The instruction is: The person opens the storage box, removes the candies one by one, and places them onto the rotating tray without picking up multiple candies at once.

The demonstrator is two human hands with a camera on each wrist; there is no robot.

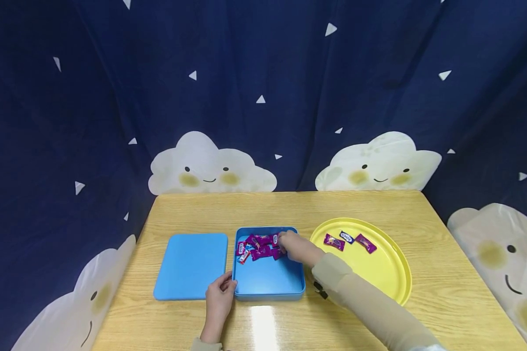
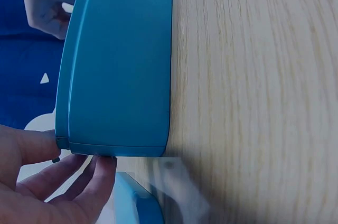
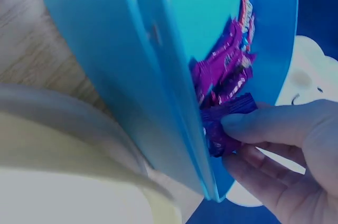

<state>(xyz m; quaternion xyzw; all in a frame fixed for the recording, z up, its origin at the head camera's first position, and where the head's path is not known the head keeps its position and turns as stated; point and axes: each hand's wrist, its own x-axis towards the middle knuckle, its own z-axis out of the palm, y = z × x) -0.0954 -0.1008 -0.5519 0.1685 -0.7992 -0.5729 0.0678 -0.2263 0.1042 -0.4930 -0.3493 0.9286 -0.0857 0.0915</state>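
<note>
While lying flat at the far left of the wooden table [image 1: 290, 207], blue lid [image 1: 191, 265] untouched. Just beside it, left hand [image 1: 219, 296] at the near-left corner of the blue tin [image 1: 269, 280], thumb and straight fingers [image 2: 97, 174] touching the rim, relaxed rather than clenched. Inside the tin, heaped against the far wall, shiny purple wrapped candies [image 1: 258, 247], some with red ends. Right hand [image 1: 296, 247] reaching over the tin's right wall, thumb and fingertips [image 3: 248, 123] pinching one purple candy [image 3: 224, 123] at the heap's right edge. Pinch plain only from the right wrist; from the head, fingers merely among wrappers. Farther right, yellow plate [image 1: 386, 273] holding three candies [image 1: 347, 240].
</note>
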